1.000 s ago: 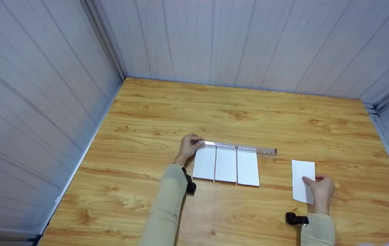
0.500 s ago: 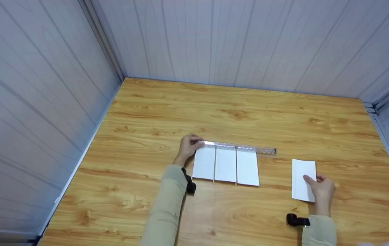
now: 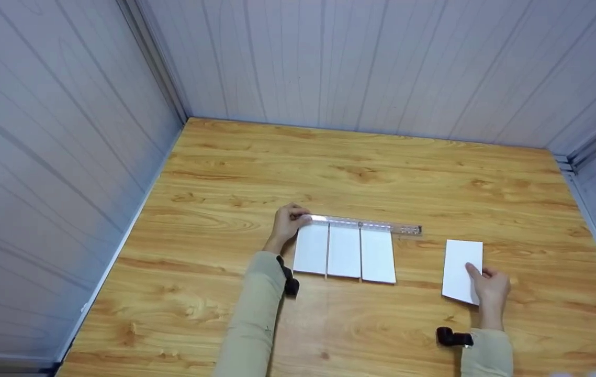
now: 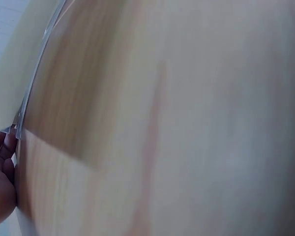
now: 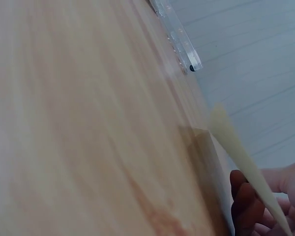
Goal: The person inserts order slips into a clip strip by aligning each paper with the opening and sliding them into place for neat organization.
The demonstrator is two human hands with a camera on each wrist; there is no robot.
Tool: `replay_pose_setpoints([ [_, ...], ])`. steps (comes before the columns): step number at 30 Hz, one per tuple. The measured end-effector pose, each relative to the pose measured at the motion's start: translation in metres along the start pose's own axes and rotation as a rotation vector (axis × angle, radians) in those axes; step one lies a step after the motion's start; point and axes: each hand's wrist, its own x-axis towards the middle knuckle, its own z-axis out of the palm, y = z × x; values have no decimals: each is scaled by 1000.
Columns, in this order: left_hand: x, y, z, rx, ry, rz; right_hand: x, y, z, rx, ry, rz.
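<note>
My left hand (image 3: 284, 226) pinches the left end of a clear ruler (image 3: 406, 230), thumb on top. Three white paper strips (image 3: 345, 251) hang side by side from the ruler toward me, with narrow gaps between them. The left wrist view shows the ruler and strips raised off the table, casting a shadow. Farther right, my right hand (image 3: 492, 290) holds a separate white paper piece (image 3: 457, 269) by its right side, thumb on its face and fingers behind. In the right wrist view this paper (image 5: 246, 167) stands tilted above its shadow on the table.
The wood-grain table (image 3: 360, 173) meets a pale panel wall (image 3: 303, 63) at the back. Similar walls stand at the left (image 3: 52, 157) and right. A black camera strap sits on each wrist, over beige sleeves (image 3: 248, 319).
My right hand has tilted the separate paper piece slightly, and the paper's near edge has shifted a little away from me. My left hand, the ruler and the strips stay nearly still.
</note>
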Motion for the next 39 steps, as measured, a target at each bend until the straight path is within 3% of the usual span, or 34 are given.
replay_pose_setpoints([
  [6,0,-1,0,-2,-1,2,-1,0,5,-2,15,-15],
  [14,0,-3,0,-34,-9,50,-1,-7,7,0,-88,7],
  [21,0,-2,1,-9,-18,18,-2,-9,11,43,-149,66],
  [27,0,-3,1,-31,-12,51,-2,-12,15,59,-186,93],
  [39,0,-5,1,-20,-1,58,-1,-16,31,-5,-227,21],
])
